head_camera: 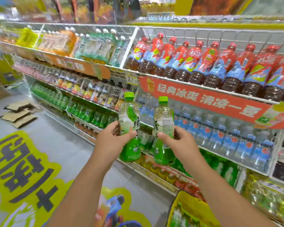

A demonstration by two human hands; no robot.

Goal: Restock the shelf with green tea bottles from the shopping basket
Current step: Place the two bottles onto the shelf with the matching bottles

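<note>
At mid-frame, before the drinks shelving, both hands are loaded. Fingers (116, 124) of the left hand (112, 139) are curled round the waist of one green tea bottle (129, 126), thumb across its label; fingers of the right hand (179, 141) are wrapped the same way round a second green tea bottle (163, 130). Both bottles stand upright, green caps on, just beside one another but apart, raised in front of the shelf (233, 154) that carries blue-labelled water bottles (226, 140).

Neither bottle touches any shelf. A row of green bottles (88, 112) sits on a lower tier to the left, and more green stock shows behind and below the hands; which slot is the target cannot be told through the blur.

A yellow shopping basket (179, 205) lies at the lower edge, under the right forearm, with what looks like further green-labelled bottles inside.

Assessment: task is under way, not finished. This pair remains to be shelved, and the basket appears to hold more. Number already shelved cannot be determined.
</note>
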